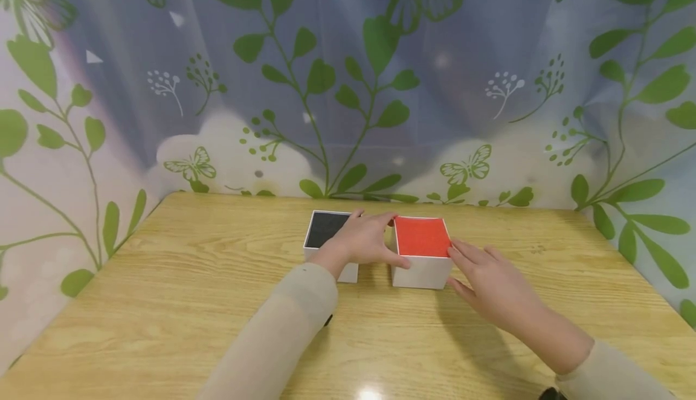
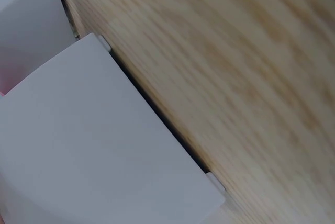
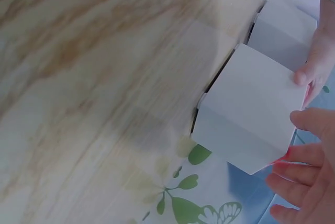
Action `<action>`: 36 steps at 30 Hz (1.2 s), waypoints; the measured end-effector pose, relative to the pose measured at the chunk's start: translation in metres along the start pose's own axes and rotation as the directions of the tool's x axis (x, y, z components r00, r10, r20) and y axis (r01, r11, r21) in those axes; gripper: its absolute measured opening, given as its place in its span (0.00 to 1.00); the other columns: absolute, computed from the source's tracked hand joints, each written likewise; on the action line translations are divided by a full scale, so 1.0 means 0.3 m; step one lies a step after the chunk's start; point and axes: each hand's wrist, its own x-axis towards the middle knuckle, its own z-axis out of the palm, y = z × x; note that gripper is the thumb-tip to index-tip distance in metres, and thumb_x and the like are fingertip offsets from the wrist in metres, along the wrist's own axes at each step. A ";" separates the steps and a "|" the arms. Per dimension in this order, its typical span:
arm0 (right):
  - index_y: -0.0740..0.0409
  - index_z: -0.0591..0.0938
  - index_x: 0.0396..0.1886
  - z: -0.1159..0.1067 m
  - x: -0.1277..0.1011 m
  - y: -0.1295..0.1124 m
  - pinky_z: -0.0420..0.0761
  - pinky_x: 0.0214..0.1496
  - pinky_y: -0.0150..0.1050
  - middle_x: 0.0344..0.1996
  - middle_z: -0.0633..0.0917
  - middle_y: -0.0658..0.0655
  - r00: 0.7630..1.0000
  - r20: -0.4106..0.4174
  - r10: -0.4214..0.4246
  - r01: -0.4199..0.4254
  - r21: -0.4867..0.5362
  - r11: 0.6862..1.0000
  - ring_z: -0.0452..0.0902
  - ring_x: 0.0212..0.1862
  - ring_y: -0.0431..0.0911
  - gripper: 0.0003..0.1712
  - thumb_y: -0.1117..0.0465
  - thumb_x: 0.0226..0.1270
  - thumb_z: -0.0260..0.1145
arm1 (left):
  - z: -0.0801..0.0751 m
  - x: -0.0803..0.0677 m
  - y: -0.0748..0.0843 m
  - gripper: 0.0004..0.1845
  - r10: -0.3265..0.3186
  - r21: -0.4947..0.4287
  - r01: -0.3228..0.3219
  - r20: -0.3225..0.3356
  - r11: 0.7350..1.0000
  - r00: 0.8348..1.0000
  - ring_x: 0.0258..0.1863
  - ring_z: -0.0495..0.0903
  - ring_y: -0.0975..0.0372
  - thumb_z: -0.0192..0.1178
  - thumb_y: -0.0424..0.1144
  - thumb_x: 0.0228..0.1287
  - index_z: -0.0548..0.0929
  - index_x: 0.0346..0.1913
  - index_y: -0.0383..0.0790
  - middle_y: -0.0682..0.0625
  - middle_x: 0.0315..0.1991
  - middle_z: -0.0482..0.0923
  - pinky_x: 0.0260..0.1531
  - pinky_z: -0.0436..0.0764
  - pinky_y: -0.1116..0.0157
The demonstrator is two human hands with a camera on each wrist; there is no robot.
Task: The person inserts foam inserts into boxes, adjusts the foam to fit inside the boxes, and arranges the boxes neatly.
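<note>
Hands frame red-topped box (image 1: 422,249) mid-surface (image 1: 163,303): my right hand (image 1: 492,285) flat-fingered at its right side, left hand (image 1: 361,240) across black-topped box (image 1: 326,234), thumb on red one. Curtain (image 1: 348,86) behind. Risk, I judge: uneven push skews box.

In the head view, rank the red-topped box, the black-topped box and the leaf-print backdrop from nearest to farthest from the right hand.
1. Red-topped box: touching the right hand's fingertips at its right edge.
2. Black-topped box: farther left, beyond the red one, under the left hand.
3. Leaf-print backdrop: behind the table's far edge.
</note>
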 end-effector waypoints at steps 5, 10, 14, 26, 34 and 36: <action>0.71 0.77 0.54 0.011 0.001 0.010 0.76 0.48 0.56 0.55 0.76 0.68 1.000 -0.005 0.001 -0.001 0.047 0.999 0.78 0.46 0.62 0.29 0.60 0.54 0.71 | -0.001 0.001 0.001 0.58 -0.002 0.003 0.002 -0.001 1.000 1.000 0.62 0.66 0.59 0.61 0.74 0.40 0.56 0.72 0.46 0.58 0.61 0.70 0.68 0.41 0.54; 0.69 0.75 0.56 0.020 0.015 -0.003 0.74 0.52 0.56 0.57 0.74 0.67 1.000 0.007 -0.015 0.015 0.064 0.998 0.74 0.53 0.62 0.32 0.60 0.52 0.73 | -0.001 0.001 -0.001 0.57 -0.004 0.010 0.004 0.002 1.000 1.000 0.62 0.66 0.58 0.61 0.74 0.41 0.56 0.72 0.45 0.57 0.61 0.70 0.68 0.42 0.53; 0.66 0.75 0.58 0.034 0.045 -0.043 0.72 0.55 0.55 0.57 0.74 0.65 0.993 -0.006 -0.121 0.121 0.086 0.989 0.72 0.56 0.59 0.33 0.59 0.53 0.73 | -0.002 -0.001 -0.002 0.57 -0.010 0.005 0.010 0.007 1.000 1.000 0.62 0.67 0.58 0.61 0.73 0.41 0.56 0.72 0.46 0.57 0.61 0.70 0.68 0.42 0.53; 0.64 0.76 0.53 0.052 0.098 -0.102 0.76 0.52 0.47 0.49 0.77 0.59 0.990 -0.043 -0.137 0.141 0.110 0.984 0.75 0.50 0.53 0.28 0.58 0.53 0.73 | -0.007 -0.002 0.005 0.55 -0.006 -0.014 0.006 -0.001 1.000 1.000 0.59 0.69 0.61 0.62 0.71 0.42 0.58 0.71 0.45 0.55 0.61 0.71 0.67 0.43 0.54; 0.63 0.77 0.52 0.060 0.115 -0.110 0.76 0.50 0.46 0.47 0.77 0.58 0.996 -0.018 -0.087 0.089 0.118 0.989 0.73 0.49 0.52 0.25 0.58 0.55 0.72 | -0.004 0.001 0.004 0.54 0.001 -0.021 -0.001 -0.001 1.000 1.000 0.59 0.70 0.62 0.63 0.70 0.43 0.58 0.71 0.46 0.55 0.60 0.71 0.67 0.44 0.53; 0.63 0.77 0.52 0.061 0.116 -0.110 0.76 0.50 0.46 0.48 0.77 0.58 0.996 -0.009 -0.085 0.086 0.123 0.989 0.73 0.49 0.52 0.25 0.58 0.55 0.71 | -0.003 0.001 0.004 0.54 0.003 -0.021 -0.003 0.000 1.000 1.000 0.59 0.70 0.62 0.63 0.69 0.44 0.58 0.71 0.45 0.55 0.60 0.71 0.67 0.44 0.52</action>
